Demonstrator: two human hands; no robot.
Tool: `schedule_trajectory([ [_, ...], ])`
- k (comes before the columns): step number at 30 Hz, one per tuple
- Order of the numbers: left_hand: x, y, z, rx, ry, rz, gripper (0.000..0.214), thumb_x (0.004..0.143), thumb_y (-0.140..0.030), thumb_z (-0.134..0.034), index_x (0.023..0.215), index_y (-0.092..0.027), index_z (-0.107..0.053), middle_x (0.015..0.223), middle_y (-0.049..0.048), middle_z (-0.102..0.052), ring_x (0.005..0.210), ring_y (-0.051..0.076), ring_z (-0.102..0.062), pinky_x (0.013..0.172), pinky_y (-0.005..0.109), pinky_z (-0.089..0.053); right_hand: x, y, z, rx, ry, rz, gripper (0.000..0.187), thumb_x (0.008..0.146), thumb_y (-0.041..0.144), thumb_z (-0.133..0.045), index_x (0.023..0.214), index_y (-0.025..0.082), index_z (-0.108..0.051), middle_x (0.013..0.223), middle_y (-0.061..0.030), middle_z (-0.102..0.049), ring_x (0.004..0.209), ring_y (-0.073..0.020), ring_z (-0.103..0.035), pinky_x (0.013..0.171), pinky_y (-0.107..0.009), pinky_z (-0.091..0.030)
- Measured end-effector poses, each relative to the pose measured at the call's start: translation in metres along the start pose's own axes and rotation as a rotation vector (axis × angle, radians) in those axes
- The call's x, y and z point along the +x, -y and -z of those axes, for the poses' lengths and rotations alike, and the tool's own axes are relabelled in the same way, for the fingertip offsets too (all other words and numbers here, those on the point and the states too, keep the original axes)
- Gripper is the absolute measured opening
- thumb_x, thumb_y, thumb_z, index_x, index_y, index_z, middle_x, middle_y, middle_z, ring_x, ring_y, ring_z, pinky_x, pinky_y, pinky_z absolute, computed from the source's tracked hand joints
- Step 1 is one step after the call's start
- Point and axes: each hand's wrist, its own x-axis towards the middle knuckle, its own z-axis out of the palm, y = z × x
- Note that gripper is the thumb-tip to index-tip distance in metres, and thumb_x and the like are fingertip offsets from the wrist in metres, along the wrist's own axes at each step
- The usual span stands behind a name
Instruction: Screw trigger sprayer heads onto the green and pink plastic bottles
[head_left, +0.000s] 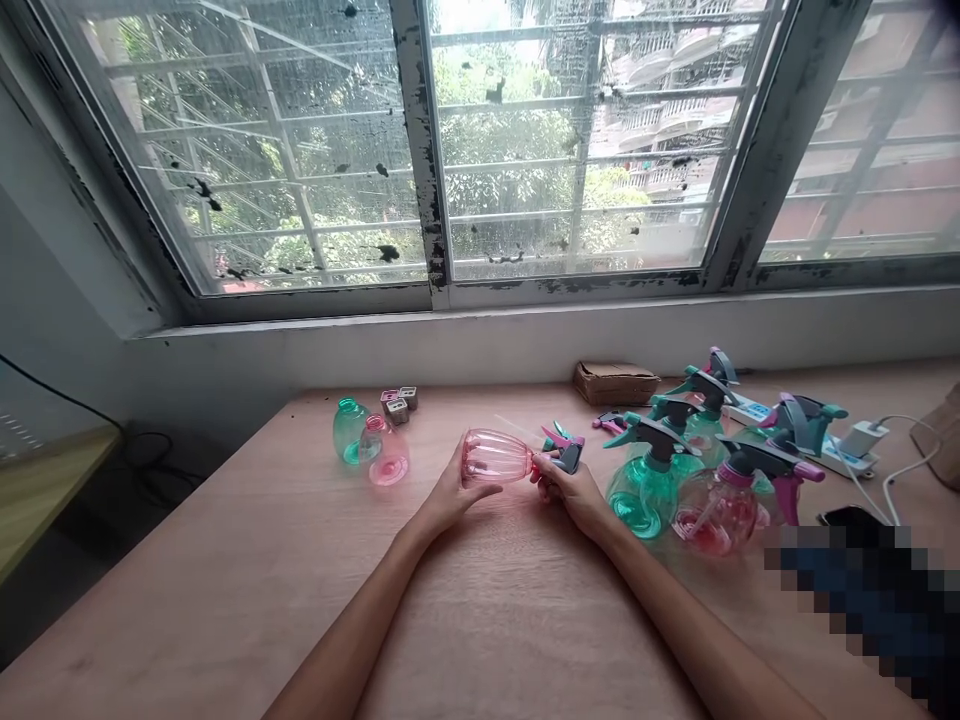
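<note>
My left hand (448,492) is wrapped round the base of a clear pink spray bottle (496,456), which lies sideways above the table. My right hand (564,486) closes round the bottle's neck end, where a grey and pink trigger spray head (571,455) shows above the fingers. Just behind it a bit of teal trigger (556,436) appears, with a thin clear tube reaching left behind the bottle. Whether the head is seated on the neck is hidden by my fingers.
Left stand a green bottle (349,432) and a pink bottle (387,452) without heads, near small dark blocks (397,406). Right stand several headed spray bottles (643,492). Behind are a cardboard box (616,384), a loose pink trigger piece (609,421) and a power strip (844,458) with cable.
</note>
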Motion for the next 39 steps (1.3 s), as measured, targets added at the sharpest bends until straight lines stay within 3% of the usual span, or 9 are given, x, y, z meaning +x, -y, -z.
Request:
schedule_trajectory([
  [3,-0.001,-0.002,0.001,0.005,0.014,-0.008,0.097,0.071,-0.037,-0.087,0.15,-0.029,-0.032,0.137,0.0119,-0.053,0.117,0.028,-0.056,0.107,0.047,-0.041,-0.001,0.001,-0.001,0.002,-0.001,0.004,0.038,0.076,0.054,-0.081,0.079,0.019,-0.065,0.071,-0.0012,-0.069,0.05,-0.0129,-0.055,0.046,-0.026,-0.041],
  [8,-0.001,-0.005,0.003,0.014,0.026,0.027,0.064,0.086,-0.047,-0.072,0.139,-0.021,-0.047,0.12,0.0119,-0.061,0.112,0.029,-0.059,0.1,0.046,-0.046,-0.001,0.001,-0.001,0.002,0.009,0.003,0.038,0.075,0.054,-0.081,0.08,0.019,-0.066,0.07,-0.0012,-0.069,0.051,-0.0139,-0.055,0.046,-0.027,-0.041],
  [15,-0.003,-0.003,0.0,0.03,0.006,0.004,0.094,0.08,-0.037,-0.079,0.155,-0.028,-0.023,0.145,0.0131,-0.045,0.118,0.027,-0.055,0.108,0.046,-0.038,0.001,0.0,0.0,0.003,0.004,0.004,0.038,0.078,0.054,-0.079,0.079,0.019,-0.064,0.07,-0.0012,-0.068,0.051,-0.0131,-0.054,0.045,-0.025,-0.04],
  [22,-0.001,-0.009,0.002,0.014,0.02,0.019,0.064,0.083,-0.043,-0.076,0.137,-0.021,-0.049,0.121,0.0115,-0.059,0.11,0.027,-0.058,0.098,0.042,-0.047,-0.001,0.0,-0.002,0.0,0.005,0.009,0.039,0.075,0.053,-0.082,0.079,0.019,-0.065,0.069,-0.0014,-0.068,0.05,-0.0135,-0.054,0.045,-0.026,-0.041],
  [30,-0.004,-0.008,0.0,0.017,-0.011,0.04,0.097,0.072,-0.036,-0.086,0.151,-0.025,-0.032,0.12,0.0098,-0.058,0.115,0.027,-0.056,0.106,0.047,-0.042,0.0,-0.001,-0.002,0.001,-0.049,0.033,0.039,0.077,0.055,-0.079,0.078,0.019,-0.064,0.066,-0.0005,-0.066,0.047,-0.0127,-0.052,0.042,-0.025,-0.04],
  [36,-0.003,-0.012,0.002,0.003,0.012,0.044,0.074,0.081,-0.044,-0.078,0.144,-0.023,-0.045,0.127,0.013,-0.06,0.119,0.03,-0.057,0.103,0.046,-0.046,0.0,-0.001,-0.002,0.004,-0.038,0.028,0.038,0.076,0.053,-0.08,0.077,0.019,-0.064,0.066,-0.0004,-0.067,0.047,-0.0126,-0.052,0.042,-0.025,-0.04],
  [39,-0.003,-0.01,0.002,0.012,0.016,0.041,0.086,0.076,-0.042,-0.082,0.149,-0.026,-0.039,0.132,0.013,-0.059,0.126,0.032,-0.054,0.109,0.05,-0.041,0.0,0.0,-0.002,0.006,-0.038,0.03,0.038,0.076,0.055,-0.08,0.076,0.019,-0.065,0.066,-0.0006,-0.067,0.048,-0.0128,-0.053,0.042,-0.025,-0.04],
])
